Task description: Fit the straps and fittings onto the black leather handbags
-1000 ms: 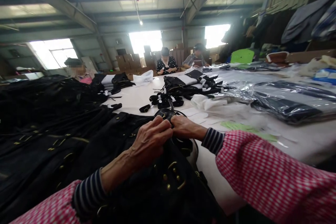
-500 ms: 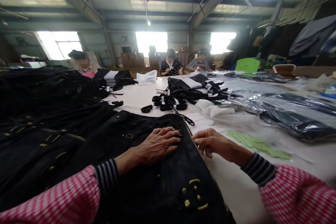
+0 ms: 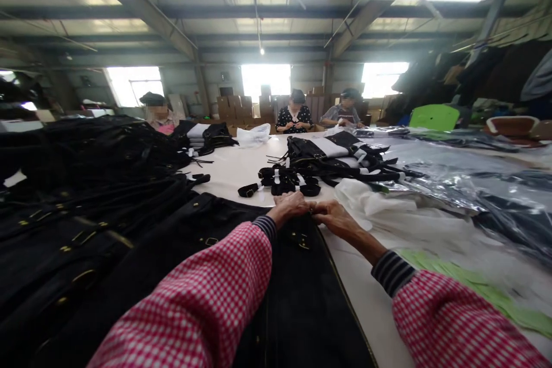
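Observation:
A large black fabric bag [image 3: 297,293] with gold-coloured fittings and a zip down its right edge lies flat before me. At its far right corner my left hand [image 3: 290,207] has its fingers curled together on the cloth. My right hand [image 3: 338,219] meets it from the right, thumb and fingers pinched at the zip's far end. The fingertips almost touch, and the exact bit of edge or zip between them is hidden. Just beyond lie bundled black straps [image 3: 287,179] with white bands.
Black bags [image 3: 81,155] are heaped on my left. Several folded bags with white paper [image 3: 328,148] lie farther off on the white table [image 3: 230,168]. To the right are white plastic wrapping [image 3: 388,207], green slips [image 3: 461,276] and plastic-wrapped dark goods [image 3: 513,224]. Co-workers sit across the table.
My left hand has gone from lying flat on the bag to the far corner, fingers now curled. My right hand has moved up the zip edge to meet it. The view has shifted left.

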Action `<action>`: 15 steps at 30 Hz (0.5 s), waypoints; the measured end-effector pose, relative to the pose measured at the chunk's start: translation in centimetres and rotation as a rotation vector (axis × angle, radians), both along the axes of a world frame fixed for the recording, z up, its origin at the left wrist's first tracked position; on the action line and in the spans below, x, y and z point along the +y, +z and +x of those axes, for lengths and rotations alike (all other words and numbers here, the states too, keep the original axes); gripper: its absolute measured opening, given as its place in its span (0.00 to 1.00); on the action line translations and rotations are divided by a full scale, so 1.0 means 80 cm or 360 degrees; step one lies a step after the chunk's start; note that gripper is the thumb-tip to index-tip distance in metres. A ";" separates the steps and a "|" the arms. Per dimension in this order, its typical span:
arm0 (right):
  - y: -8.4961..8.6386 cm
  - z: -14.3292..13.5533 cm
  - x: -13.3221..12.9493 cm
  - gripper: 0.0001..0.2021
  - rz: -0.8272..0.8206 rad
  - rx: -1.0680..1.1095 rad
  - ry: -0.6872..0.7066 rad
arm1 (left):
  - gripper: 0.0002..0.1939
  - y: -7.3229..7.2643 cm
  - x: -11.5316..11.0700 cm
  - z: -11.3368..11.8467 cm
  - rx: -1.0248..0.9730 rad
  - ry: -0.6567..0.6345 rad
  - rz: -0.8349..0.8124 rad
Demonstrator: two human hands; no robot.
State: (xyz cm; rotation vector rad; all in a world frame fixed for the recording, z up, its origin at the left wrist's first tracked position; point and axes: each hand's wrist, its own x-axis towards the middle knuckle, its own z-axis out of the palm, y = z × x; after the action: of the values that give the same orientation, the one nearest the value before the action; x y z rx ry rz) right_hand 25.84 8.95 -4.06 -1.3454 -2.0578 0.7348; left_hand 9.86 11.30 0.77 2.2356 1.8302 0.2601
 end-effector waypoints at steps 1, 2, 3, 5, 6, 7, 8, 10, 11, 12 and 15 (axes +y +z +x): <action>-0.005 0.003 0.002 0.10 -0.0011 0.0057 -0.0012 | 0.15 -0.010 0.007 0.003 -0.0033 0.0054 -0.0031; -0.009 0.006 0.004 0.11 -0.0033 0.0110 -0.0035 | 0.15 -0.020 0.013 0.005 -0.0064 0.0097 -0.0050; -0.012 0.008 0.005 0.11 -0.0059 0.0138 -0.0060 | 0.14 -0.029 0.017 0.005 -0.0094 0.0127 -0.0057; -0.012 0.009 0.003 0.12 -0.0065 0.0080 -0.0075 | 0.13 -0.044 0.022 0.002 -0.0150 0.0147 -0.0033; -0.009 0.009 0.000 0.11 -0.0012 -0.0006 -0.0080 | 0.13 -0.050 0.023 0.001 -0.0168 0.0146 -0.0005; -0.003 0.008 -0.002 0.10 0.0070 -0.0120 -0.0078 | 0.13 -0.055 0.024 -0.001 -0.0180 0.0143 0.0030; 0.004 0.007 -0.006 0.09 0.0157 -0.0241 -0.0069 | 0.12 -0.059 0.024 -0.002 -0.0187 0.0137 0.0066; 0.022 0.010 -0.015 0.08 0.0237 -0.0414 0.0019 | 0.11 -0.064 0.024 -0.002 -0.0195 0.0123 0.0123; 0.031 0.014 -0.022 0.08 0.0204 -0.0446 0.0099 | 0.11 -0.066 0.024 -0.002 -0.0199 0.0116 0.0140; 0.040 0.019 -0.030 0.07 0.0133 -0.0449 0.0194 | 0.10 -0.067 0.023 -0.001 -0.0203 0.0110 0.0154; 0.058 0.038 -0.066 0.08 -0.0138 -0.0363 0.0413 | 0.09 -0.068 0.022 -0.001 -0.0210 0.0095 0.0195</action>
State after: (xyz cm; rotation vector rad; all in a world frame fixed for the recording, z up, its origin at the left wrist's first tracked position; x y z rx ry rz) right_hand 28.91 3.66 0.60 -1.2719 -2.4395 0.8199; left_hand 9.80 13.04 -4.65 2.1865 1.8588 0.5311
